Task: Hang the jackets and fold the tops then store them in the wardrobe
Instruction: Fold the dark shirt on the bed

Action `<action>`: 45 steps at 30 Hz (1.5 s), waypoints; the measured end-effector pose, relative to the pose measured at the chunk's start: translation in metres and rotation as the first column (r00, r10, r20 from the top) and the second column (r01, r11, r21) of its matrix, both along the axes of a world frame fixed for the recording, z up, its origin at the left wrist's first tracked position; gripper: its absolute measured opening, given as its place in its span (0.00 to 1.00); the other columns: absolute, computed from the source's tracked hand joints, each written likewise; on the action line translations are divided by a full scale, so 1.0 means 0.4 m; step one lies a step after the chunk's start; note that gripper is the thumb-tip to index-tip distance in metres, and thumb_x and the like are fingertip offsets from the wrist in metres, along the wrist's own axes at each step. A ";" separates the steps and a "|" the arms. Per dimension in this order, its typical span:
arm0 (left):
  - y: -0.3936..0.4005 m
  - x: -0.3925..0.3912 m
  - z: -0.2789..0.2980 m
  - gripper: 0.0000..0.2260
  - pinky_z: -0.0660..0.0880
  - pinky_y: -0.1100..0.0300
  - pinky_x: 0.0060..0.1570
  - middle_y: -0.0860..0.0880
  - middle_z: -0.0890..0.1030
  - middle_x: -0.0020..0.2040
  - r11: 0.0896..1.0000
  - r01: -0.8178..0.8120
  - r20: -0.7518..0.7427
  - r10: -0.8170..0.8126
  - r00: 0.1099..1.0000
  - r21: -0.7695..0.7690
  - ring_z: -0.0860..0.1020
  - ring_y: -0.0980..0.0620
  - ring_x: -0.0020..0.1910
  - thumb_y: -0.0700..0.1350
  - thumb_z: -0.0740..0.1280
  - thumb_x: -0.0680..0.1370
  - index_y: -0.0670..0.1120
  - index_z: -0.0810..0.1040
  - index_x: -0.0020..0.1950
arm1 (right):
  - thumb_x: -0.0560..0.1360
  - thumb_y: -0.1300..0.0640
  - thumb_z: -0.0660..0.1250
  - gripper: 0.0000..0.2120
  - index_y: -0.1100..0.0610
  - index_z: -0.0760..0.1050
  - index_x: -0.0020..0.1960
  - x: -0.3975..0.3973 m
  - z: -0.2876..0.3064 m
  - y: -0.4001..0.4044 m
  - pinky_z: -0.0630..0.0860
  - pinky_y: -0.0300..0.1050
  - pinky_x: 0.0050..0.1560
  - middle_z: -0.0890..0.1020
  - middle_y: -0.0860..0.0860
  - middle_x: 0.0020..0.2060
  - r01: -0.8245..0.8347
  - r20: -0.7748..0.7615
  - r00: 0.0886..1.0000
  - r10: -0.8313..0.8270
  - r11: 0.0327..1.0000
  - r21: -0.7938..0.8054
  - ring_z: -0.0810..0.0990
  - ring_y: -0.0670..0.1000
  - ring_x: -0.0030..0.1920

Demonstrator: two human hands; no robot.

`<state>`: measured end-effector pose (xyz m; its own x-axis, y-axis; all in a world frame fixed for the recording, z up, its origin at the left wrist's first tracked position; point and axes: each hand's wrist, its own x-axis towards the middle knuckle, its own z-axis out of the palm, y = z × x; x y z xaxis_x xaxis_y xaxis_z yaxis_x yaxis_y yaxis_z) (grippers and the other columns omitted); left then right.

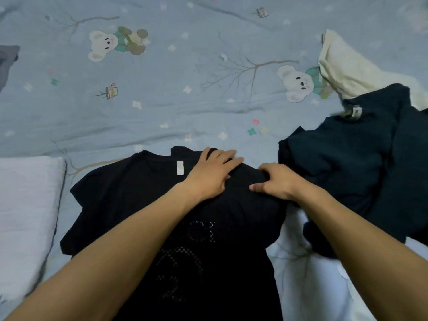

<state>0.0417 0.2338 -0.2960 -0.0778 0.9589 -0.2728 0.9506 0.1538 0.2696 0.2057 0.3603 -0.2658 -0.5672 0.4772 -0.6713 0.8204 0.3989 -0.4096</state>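
Note:
A black T-shirt (129,198) lies spread on the bed in front of me, neck label up, with a faint dotted print low on it. My left hand (212,173) lies flat on its right shoulder area, fingers straight and pointing right. My right hand (276,181) is just beside it at the shirt's right edge, its fingers curled into the black cloth and thumb stretched left. A dark navy top (361,158) lies crumpled at the right, label showing. A cream garment (354,68) lies behind it.
The bed has a blue sheet (176,107) printed with bears and branches. A white pillow (25,216) lies at the left. A grey cloth (7,61) shows at the far left edge. White fabric (308,281) lies under my right forearm.

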 end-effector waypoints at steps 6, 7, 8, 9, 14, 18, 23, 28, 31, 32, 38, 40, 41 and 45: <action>0.037 0.018 -0.046 0.25 0.51 0.42 0.75 0.45 0.67 0.70 0.984 -0.094 -0.132 0.074 0.989 -0.154 0.64 0.43 0.71 0.45 0.65 0.78 0.50 0.64 0.74 | 0.70 0.48 0.75 0.12 0.53 0.77 0.35 0.055 0.045 0.005 0.71 0.41 0.33 0.80 0.49 0.32 0.055 -0.083 0.995 -0.060 0.997 -0.060 0.79 0.49 0.36; 0.051 0.024 -0.041 0.21 0.52 0.42 0.74 0.44 0.69 0.67 0.982 -0.116 -0.152 0.093 0.984 -0.151 0.67 0.43 0.68 0.45 0.65 0.78 0.48 0.67 0.71 | 0.70 0.49 0.76 0.10 0.52 0.78 0.36 0.075 0.057 0.008 0.72 0.41 0.34 0.80 0.48 0.33 0.053 -0.083 0.995 -0.061 0.994 -0.094 0.80 0.49 0.37; 0.054 0.018 -0.035 0.18 0.53 0.42 0.74 0.44 0.71 0.65 0.978 -0.136 -0.171 0.109 0.979 -0.157 0.69 0.43 0.66 0.45 0.65 0.78 0.47 0.69 0.67 | 0.70 0.51 0.76 0.09 0.52 0.78 0.38 0.082 0.065 0.005 0.73 0.41 0.35 0.81 0.48 0.34 0.039 -0.074 0.996 -0.048 0.993 -0.115 0.80 0.49 0.39; 0.061 0.024 -0.025 0.16 0.53 0.43 0.74 0.44 0.72 0.63 0.978 -0.140 -0.188 0.110 0.976 -0.153 0.70 0.43 0.65 0.46 0.65 0.78 0.47 0.70 0.65 | 0.70 0.52 0.75 0.08 0.52 0.78 0.38 0.102 0.072 0.004 0.73 0.41 0.36 0.81 0.49 0.36 0.031 -0.061 0.997 -0.038 0.992 -0.119 0.81 0.50 0.40; 0.092 0.099 0.028 0.16 0.54 0.48 0.73 0.48 0.78 0.60 0.993 0.103 0.006 -0.103 0.995 -0.056 0.72 0.46 0.64 0.48 0.66 0.77 0.49 0.74 0.64 | 0.75 0.47 0.69 0.18 0.56 0.71 0.33 0.148 0.107 -0.023 0.66 0.43 0.30 0.76 0.50 0.30 0.176 -0.220 0.960 -0.173 0.984 -0.007 0.76 0.50 0.33; 0.119 0.114 0.054 0.05 0.64 0.53 0.42 0.43 0.81 0.44 0.994 -0.101 -0.007 0.101 0.995 0.047 0.77 0.39 0.46 0.42 0.63 0.78 0.43 0.76 0.52 | 0.69 0.47 0.75 0.14 0.56 0.77 0.42 0.179 0.132 -0.031 0.74 0.43 0.37 0.81 0.50 0.38 0.182 -0.142 0.969 -0.202 0.973 -0.142 0.80 0.50 0.39; 0.128 0.103 0.037 0.05 0.67 0.53 0.40 0.43 0.79 0.44 0.984 -0.173 -0.010 0.173 0.985 0.039 0.76 0.40 0.44 0.44 0.65 0.79 0.42 0.74 0.50 | 0.68 0.58 0.72 0.09 0.64 0.77 0.43 0.240 0.148 -0.024 0.73 0.44 0.35 0.80 0.52 0.34 0.378 -0.173 0.908 -0.382 0.924 -0.058 0.78 0.51 0.35; 0.105 0.171 0.039 0.13 0.69 0.52 0.51 0.44 0.80 0.52 0.942 -0.313 0.133 0.298 0.945 0.118 0.76 0.42 0.54 0.48 0.68 0.79 0.45 0.74 0.60 | 0.67 0.53 0.76 0.12 0.56 0.74 0.39 0.272 0.181 -0.058 0.71 0.44 0.35 0.79 0.51 0.33 0.592 -0.165 0.763 -0.625 0.778 -0.210 0.77 0.51 0.33; 0.057 0.187 0.068 0.16 0.69 0.52 0.63 0.45 0.78 0.60 0.899 -0.413 0.247 0.371 0.895 0.147 0.72 0.44 0.63 0.47 0.70 0.77 0.46 0.75 0.65 | 0.68 0.57 0.74 0.10 0.58 0.74 0.41 0.283 0.188 -0.083 0.76 0.46 0.38 0.81 0.55 0.38 0.584 -0.110 0.793 -0.599 0.799 -0.142 0.80 0.55 0.38; 0.026 0.191 0.088 0.13 0.70 0.54 0.62 0.47 0.78 0.59 0.882 -0.451 0.314 0.392 0.864 0.138 0.72 0.47 0.62 0.46 0.69 0.77 0.47 0.77 0.62 | 0.68 0.57 0.74 0.10 0.60 0.74 0.42 0.277 0.196 -0.094 0.79 0.49 0.39 0.82 0.56 0.39 0.604 -0.136 0.776 -0.616 0.788 -0.118 0.81 0.56 0.39; -0.156 0.190 0.170 0.10 0.77 0.60 0.47 0.50 0.86 0.46 0.503 -0.710 0.734 0.678 -0.029 -0.493 0.82 0.50 0.50 0.50 0.65 0.81 0.46 0.83 0.53 | 0.75 0.54 0.73 0.09 0.48 0.79 0.54 0.161 0.280 -0.214 0.83 0.45 0.42 0.85 0.52 0.44 0.400 -0.237 0.779 -0.581 0.750 -0.527 0.85 0.52 0.36; -0.213 0.173 0.168 0.22 0.79 0.51 0.54 0.45 0.85 0.53 0.418 -0.567 0.678 0.625 -0.387 -0.709 0.83 0.47 0.54 0.60 0.61 0.81 0.43 0.81 0.59 | 0.76 0.50 0.70 0.04 0.49 0.81 0.50 0.148 0.260 -0.255 0.81 0.44 0.41 0.86 0.53 0.43 0.403 -0.239 0.808 -0.539 0.801 -0.444 0.85 0.52 0.36; -0.245 0.162 0.165 0.26 0.78 0.48 0.56 0.43 0.85 0.54 0.382 -0.520 0.635 0.587 -0.502 -0.764 0.83 0.45 0.55 0.63 0.61 0.79 0.42 0.81 0.59 | 0.76 0.50 0.69 0.04 0.50 0.81 0.48 0.148 0.242 -0.278 0.80 0.44 0.43 0.86 0.53 0.43 0.443 -0.244 0.809 -0.534 0.829 -0.342 0.85 0.52 0.37; -0.295 0.168 0.115 0.16 0.80 0.49 0.54 0.47 0.85 0.56 0.366 -0.568 0.626 0.686 -0.370 -0.737 0.83 0.49 0.54 0.54 0.72 0.76 0.46 0.81 0.58 | 0.75 0.60 0.65 0.15 0.54 0.76 0.62 0.196 0.155 -0.336 0.78 0.45 0.50 0.82 0.52 0.54 0.413 -0.111 0.902 -0.418 0.909 -0.061 0.80 0.53 0.53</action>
